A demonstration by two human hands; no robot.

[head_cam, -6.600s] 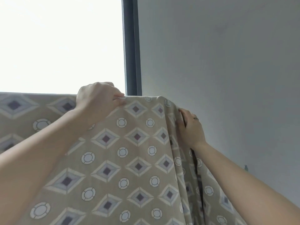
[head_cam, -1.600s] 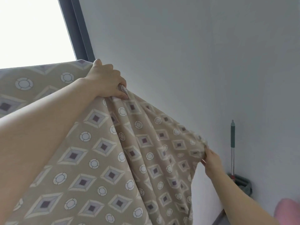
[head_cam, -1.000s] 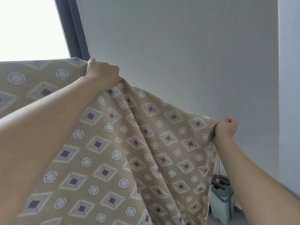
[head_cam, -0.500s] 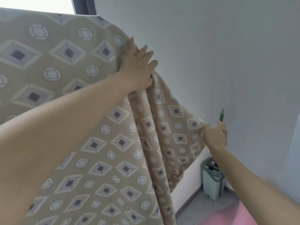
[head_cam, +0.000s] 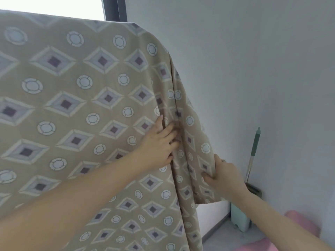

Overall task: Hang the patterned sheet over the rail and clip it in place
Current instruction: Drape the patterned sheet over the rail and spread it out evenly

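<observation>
The tan patterned sheet (head_cam: 76, 109), printed with diamonds and circles, hangs over a rail that its top fold hides. It fills the left and middle of the view. My left hand (head_cam: 159, 144) lies flat on the sheet beside a vertical fold, fingers spread and pressing the cloth. My right hand (head_cam: 223, 175) grips the sheet's right side edge lower down, with the thumb in front and the fingers behind the cloth. No clip is in view.
A grey wall (head_cam: 253, 69) stands close behind on the right. A dark window frame (head_cam: 113, 8) rises above the sheet. A green-handled mop (head_cam: 255, 147) stands in a pale bucket (head_cam: 241, 220) by the wall. Something pink (head_cam: 301, 227) lies on the floor.
My left hand slid down from the top of the sheet to its middle and flattened. My right hand came down and inward with the edge, so the side now hangs straighter.
</observation>
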